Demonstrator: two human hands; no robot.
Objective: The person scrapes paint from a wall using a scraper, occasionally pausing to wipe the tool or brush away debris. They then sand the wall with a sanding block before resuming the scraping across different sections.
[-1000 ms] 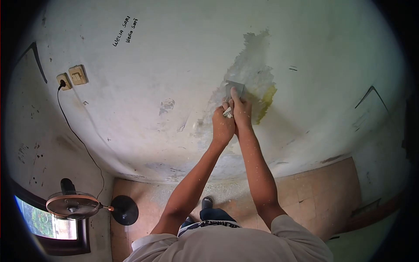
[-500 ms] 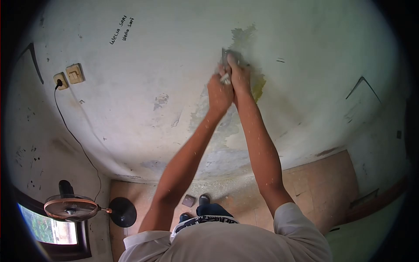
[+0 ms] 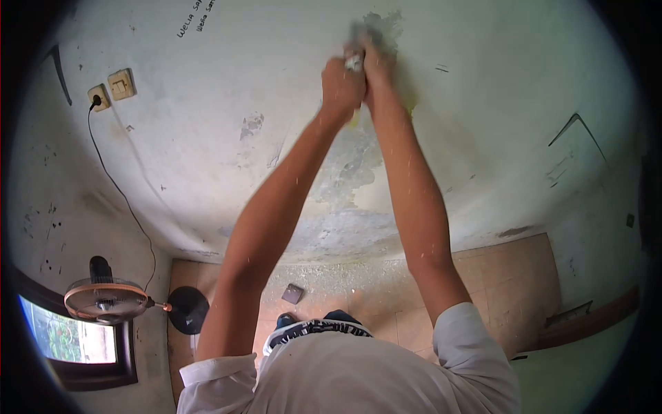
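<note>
In the head view both my hands are close together against the painted wall [image 3: 483,103], arms stretched up. My right hand [image 3: 377,65] is closed around a scraper [image 3: 358,33], whose dark flat blade is blurred at the wall. My left hand [image 3: 341,86] is closed just below and beside it, also on the scraper. A pale, whitish piece shows between the hands; what it is I cannot make out. The blade lies beside a grey patch of peeled paint [image 3: 389,26]. More bare, flaked wall [image 3: 355,172] shows below my hands.
Paint flakes litter the tiled floor [image 3: 483,276] along the wall. A small dark square object [image 3: 293,293] lies near my feet. To the left are a fan [image 3: 110,300], its cord [image 3: 124,217] and a socket [image 3: 98,98] beside a switch [image 3: 121,84].
My hands and the scraper have moved up the wall, to the upper part of the peeled patch. The camera view has shifted slightly, and my feet look farther back.
</note>
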